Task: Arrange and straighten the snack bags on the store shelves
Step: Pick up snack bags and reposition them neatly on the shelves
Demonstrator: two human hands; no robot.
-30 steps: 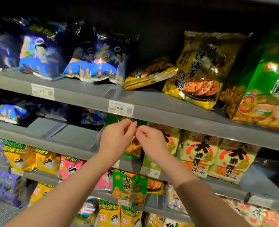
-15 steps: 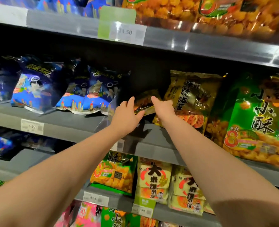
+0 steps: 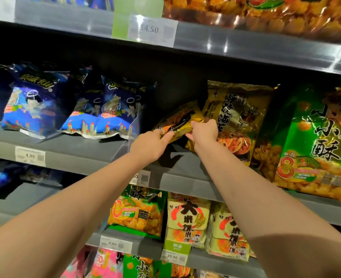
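Left hand and right hand are pinched on the slumped yellow bag, held between them. It should be stood up slowly beside the tall bag behind the right hand.

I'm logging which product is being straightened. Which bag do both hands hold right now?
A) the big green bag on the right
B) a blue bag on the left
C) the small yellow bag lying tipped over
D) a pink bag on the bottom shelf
C: the left hand and the right hand both grip the small yellow bag, which lies tilted beside the upright gold bag.
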